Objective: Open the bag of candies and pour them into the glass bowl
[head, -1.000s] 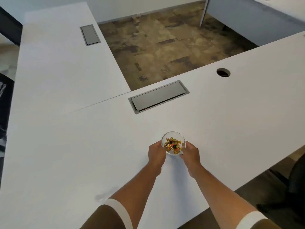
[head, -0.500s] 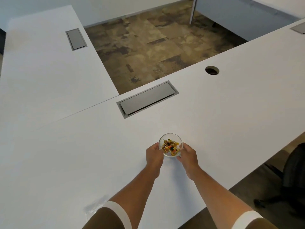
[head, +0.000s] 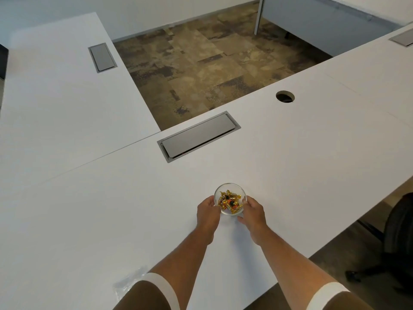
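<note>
The left hand [head: 207, 212] cups the left wall of the bowl [head: 230, 186], fingers curled partway round the glass, thumb near the rim. The right hand [head: 252, 212] mirrors it on the other side, fingers bent against the right wall and lower edge. Both are half closed on the bowl; neither carries anything else. Whether the bowl rests on the desk [head: 290, 164] or is lifted a little off it, I cannot tell from this angle.

Inside the bowl lie the candies [head: 230, 201], gold-wrapped with some dark and orange among them, heaped well below the rim. The pour looks done. The bowl sits toward the near edge of the desk, well short of the grey cable hatch [head: 199, 137] and the round grommet hole [head: 285, 96] beyond it.

At the near edge, by the left sleeve, lies a crumpled clear film, probably the emptied bag [head: 128, 285], though it is faint against the white top.

The step in hand seems to be settling the bowl in its place. To do it well, keep the grip even on both sides so the glass stays level, slide or set it down gently, and let go with both hands at once, drawing the fingers straight outward so no knuckle tips the rim. A spot further from the near edge would be safer for glass.
</note>
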Available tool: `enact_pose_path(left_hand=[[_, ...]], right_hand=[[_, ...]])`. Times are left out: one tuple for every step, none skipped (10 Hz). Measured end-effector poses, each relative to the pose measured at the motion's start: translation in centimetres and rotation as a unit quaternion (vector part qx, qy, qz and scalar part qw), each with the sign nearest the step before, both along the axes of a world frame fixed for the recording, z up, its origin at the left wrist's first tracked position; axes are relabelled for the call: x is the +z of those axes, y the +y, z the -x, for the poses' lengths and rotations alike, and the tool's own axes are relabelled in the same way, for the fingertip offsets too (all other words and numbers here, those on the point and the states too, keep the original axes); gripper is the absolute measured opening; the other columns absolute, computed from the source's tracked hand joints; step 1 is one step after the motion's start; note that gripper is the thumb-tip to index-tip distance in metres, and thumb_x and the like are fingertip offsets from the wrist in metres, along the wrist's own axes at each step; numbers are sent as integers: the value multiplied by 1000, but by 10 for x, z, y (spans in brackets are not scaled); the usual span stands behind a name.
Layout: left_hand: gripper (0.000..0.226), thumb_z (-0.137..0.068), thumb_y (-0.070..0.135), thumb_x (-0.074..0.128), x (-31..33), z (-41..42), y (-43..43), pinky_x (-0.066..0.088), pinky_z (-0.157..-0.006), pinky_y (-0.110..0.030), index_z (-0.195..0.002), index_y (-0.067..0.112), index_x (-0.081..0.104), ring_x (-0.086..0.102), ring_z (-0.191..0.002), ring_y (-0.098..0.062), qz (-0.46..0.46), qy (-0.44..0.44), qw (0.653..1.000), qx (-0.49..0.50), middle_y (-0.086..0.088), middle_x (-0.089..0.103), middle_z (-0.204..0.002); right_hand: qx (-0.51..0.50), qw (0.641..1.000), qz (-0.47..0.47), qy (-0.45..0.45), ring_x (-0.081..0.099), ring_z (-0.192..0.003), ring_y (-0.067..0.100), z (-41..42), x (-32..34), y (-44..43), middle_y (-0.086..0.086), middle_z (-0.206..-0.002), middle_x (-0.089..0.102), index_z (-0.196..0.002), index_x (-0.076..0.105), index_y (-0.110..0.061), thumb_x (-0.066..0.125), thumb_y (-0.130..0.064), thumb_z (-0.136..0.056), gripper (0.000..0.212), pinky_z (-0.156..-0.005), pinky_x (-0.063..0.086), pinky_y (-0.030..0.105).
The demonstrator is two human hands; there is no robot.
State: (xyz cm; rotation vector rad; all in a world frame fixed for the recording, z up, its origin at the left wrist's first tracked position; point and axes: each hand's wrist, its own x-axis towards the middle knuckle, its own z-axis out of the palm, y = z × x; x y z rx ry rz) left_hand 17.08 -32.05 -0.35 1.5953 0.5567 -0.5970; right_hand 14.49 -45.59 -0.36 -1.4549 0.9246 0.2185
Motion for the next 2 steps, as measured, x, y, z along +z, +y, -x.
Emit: enact_pose_path(left_hand=[[29,-100,6,65,11,2,4,54,-90,-32,-96,33,75,67,-103,-17,7,-3,999,-39,9,78,-103],[40,-104,3,60,21,3,12,50,-106,-36,-139,17,69,61,-131,-23,-26,-5,998,-53,4,70,-139]], right_hand=[[42,995,83,25,64,-112,32,-6,-2,2,16,-122,70,-115,67,-15,40,-29,-109,31,-105,58,53],[50,983,167,55,62,-117,34,-11,5,9,22,-134,68,-135,62,-2,41,-35,-108,47,-104,52,47]])
